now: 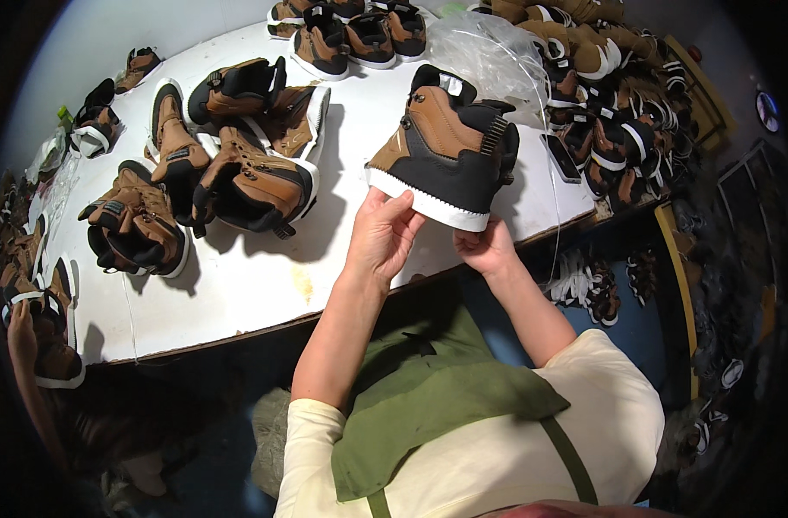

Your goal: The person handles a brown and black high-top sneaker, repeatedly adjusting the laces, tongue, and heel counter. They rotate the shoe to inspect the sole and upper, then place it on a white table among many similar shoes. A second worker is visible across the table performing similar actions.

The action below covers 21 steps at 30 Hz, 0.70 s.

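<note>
I've got the held boot (pixel 454 147) over the surface (pixel 239 298) near its front edge, left hand (pixel 385 235) toward the toe end, right hand (pixel 486 248) under the heel. A boot cluster (pixel 260 177) sits to its left, a boot row (pixel 359 39) further back, plastic bag (pixel 493 65) right behind it. Phone's (pixel 561 158) off right, just beside a big boot heap (pixel 640 138).

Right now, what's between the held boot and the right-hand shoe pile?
Head view: beside the boot, bare table, then a thin cord and dark phone before the pile; clear plastic farther up.
</note>
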Each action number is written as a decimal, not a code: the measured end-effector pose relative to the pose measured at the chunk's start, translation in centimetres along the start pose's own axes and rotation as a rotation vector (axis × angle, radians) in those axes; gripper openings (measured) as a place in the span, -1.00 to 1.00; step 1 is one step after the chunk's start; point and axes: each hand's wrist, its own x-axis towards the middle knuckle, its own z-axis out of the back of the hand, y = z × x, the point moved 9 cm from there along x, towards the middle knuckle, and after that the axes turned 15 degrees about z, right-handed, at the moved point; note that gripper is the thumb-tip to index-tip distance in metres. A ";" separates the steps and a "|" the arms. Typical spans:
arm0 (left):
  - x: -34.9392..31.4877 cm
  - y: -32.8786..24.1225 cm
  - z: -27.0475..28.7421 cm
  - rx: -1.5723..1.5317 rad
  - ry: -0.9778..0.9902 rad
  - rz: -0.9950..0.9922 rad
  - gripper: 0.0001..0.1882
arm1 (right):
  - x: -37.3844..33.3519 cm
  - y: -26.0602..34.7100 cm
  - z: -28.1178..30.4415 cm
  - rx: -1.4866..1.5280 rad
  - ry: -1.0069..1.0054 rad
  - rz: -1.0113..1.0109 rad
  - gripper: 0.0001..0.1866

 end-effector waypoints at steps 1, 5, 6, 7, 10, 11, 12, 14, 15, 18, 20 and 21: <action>0.0 0.1 -0.5 0.004 0.040 -0.011 -0.56 | 0.0 -0.1 -0.1 0.018 0.036 -0.018 -0.81; -0.2 0.7 -0.9 0.067 0.022 0.019 -0.55 | 0.0 -0.4 0.1 0.062 0.096 -0.044 -0.82; -0.3 0.7 -1.0 0.084 0.029 0.019 -0.54 | 0.0 -0.4 0.1 0.065 0.090 -0.040 -0.83; -0.4 0.7 -1.0 0.103 0.033 0.019 -0.53 | 0.0 -0.6 0.2 0.081 0.075 -0.048 -0.83; -0.5 0.8 -1.2 0.108 0.030 0.008 -0.50 | 0.0 -1.0 0.5 0.105 0.044 -0.064 -0.83; -0.5 0.8 -1.0 0.113 0.025 0.008 -0.49 | 0.1 -1.1 0.6 0.099 0.041 -0.062 -0.83; -0.4 0.8 -0.9 0.118 0.020 0.006 -0.49 | 0.2 -1.2 0.7 0.092 0.039 -0.060 -0.83; -0.4 0.9 -0.6 0.132 0.009 0.005 -0.49 | 0.3 -1.4 0.9 0.054 0.044 -0.062 -0.83; -0.5 0.9 -0.5 0.140 0.005 0.006 -0.49 | 0.4 -1.5 1.0 0.035 0.047 -0.063 -0.83; -0.5 1.3 -0.1 0.157 -0.015 -0.004 -0.48 | 1.0 -1.5 1.6 0.034 0.063 -0.055 -0.82; -0.5 1.7 0.2 0.163 -0.033 -0.018 -0.48 | 1.4 -1.6 1.9 0.002 0.114 -0.064 -0.82; -0.6 2.0 0.2 0.163 -0.040 -0.025 -0.48 | 1.5 -1.7 2.0 -0.015 0.140 -0.068 -0.81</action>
